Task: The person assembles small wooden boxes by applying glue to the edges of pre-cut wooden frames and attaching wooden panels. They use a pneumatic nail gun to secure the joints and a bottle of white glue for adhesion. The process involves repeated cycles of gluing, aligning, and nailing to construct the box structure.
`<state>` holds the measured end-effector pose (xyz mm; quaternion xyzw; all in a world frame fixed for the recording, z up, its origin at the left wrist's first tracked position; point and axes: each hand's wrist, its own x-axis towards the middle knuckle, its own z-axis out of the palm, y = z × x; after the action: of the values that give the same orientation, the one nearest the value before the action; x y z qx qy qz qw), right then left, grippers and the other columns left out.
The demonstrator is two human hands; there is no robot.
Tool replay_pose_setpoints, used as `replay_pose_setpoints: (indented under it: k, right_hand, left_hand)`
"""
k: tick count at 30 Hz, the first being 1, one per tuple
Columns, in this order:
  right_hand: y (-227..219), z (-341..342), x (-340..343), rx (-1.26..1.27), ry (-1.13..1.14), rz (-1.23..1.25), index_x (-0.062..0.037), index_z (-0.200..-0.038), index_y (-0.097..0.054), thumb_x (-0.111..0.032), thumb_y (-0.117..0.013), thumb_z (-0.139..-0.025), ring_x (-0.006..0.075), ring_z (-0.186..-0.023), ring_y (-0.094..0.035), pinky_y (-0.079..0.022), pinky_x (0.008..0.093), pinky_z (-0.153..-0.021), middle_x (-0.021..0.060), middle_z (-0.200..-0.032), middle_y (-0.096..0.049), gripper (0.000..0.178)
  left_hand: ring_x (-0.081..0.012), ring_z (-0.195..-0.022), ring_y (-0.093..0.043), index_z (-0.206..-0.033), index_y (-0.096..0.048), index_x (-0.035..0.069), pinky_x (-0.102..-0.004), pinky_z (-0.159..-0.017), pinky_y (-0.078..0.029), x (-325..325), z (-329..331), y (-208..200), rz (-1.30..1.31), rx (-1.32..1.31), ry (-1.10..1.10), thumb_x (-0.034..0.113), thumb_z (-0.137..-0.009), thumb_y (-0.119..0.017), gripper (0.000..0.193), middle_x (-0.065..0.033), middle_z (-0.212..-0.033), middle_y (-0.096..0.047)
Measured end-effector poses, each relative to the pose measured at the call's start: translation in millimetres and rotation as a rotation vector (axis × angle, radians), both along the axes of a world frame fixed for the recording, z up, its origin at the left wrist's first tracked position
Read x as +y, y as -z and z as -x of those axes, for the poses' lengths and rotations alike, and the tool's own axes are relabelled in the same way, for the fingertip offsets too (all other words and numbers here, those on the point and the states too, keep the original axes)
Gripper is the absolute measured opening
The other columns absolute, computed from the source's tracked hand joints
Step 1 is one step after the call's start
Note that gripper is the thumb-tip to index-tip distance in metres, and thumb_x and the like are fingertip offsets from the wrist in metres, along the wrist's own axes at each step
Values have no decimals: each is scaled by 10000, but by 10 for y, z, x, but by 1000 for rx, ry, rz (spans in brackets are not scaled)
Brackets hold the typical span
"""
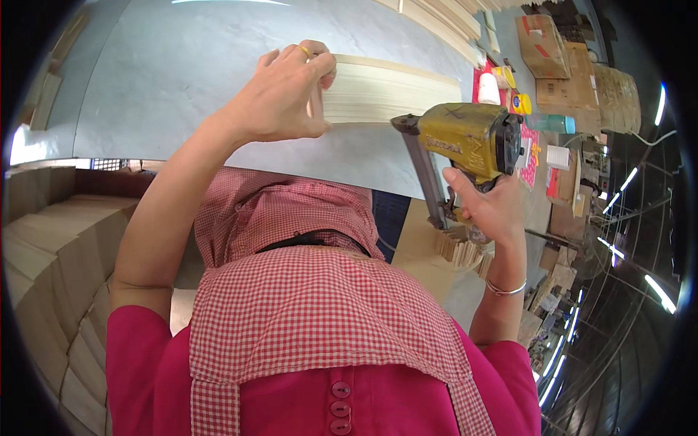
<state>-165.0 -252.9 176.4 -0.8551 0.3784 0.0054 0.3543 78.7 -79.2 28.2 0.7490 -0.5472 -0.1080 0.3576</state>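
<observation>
My left hand (pixel 291 94) grips the left end of a pale wooden piece (pixel 392 89) lying on the grey tabletop. Its thumb is at the near edge and its fingers are bent over the far edge, around a short upright end strip (pixel 315 100). Fine lengthwise lines run along the wood; whether it is one panel or several thin strips, I cannot tell. In my right hand (pixel 494 207) is a worn yellow-and-black nail gun (pixel 462 134), its handle mostly hidden by the fingers. The gun's nose points left, close to the wood's near right corner.
The grey marble-look table (pixel 167 80) bears long wooden strips (pixel 436 25) at the back. To the right are a white bottle (pixel 488 89), a yellow-lidded jar (pixel 520 104) and cardboard boxes (pixel 542 47). Stacked boards (pixel 58 291) stand at left; a bundle of wood pieces (pixel 459 249) sits below the gun.
</observation>
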Motion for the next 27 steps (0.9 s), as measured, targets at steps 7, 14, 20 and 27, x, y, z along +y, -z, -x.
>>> replay_pose_setpoints:
  k: [7, 14, 20, 27]
  right_hand:
    - [94, -232, 301, 25, -114, -56, 52, -1114, -710, -218, -834, -863, 170, -922, -714, -551, 339, -844, 128, -1010, -769, 389]
    - [142, -309, 351, 34, -124, -66, 52, -1109, -714, -236, -836, -865, 169, -917, -716, -554, 340, -835, 130, -1004, -770, 396]
    - [46, -397, 366, 123, -130, -47, 47, -1111, -715, -242, -837, -864, 168, -907, -714, -556, 344, -824, 130, -1003, -768, 399]
    - [-48, -532, 351, 157, -191, 16, 52, -1103, -715, -238, -838, -857, 174, -883, -720, -560, 348, -810, 144, -992, -768, 399]
  left_hand:
    - [-363, -1180, -529, -1044, -479, 83, -489, -1099, -379, 11, -23, 159, 142, -49, 26, 141, -660, -777, 490, -151, -1268, -536]
    - [-354, -1103, -541, -1020, -463, 83, -511, -1112, -371, -4, 36, 202, 153, -50, -29, 150, -607, -765, 516, -152, -1264, -540]
    - [-357, -1095, -544, -1011, -463, 76, -528, -1123, -361, 4, 43, 216, 177, -45, -37, 143, -601, -755, 507, -154, -1259, -544]
    - [-371, -1118, -533, -1007, -466, 71, -530, -1115, -360, -8, 44, 241, 165, -30, -34, 144, -599, -746, 500, -156, -1268, -538]
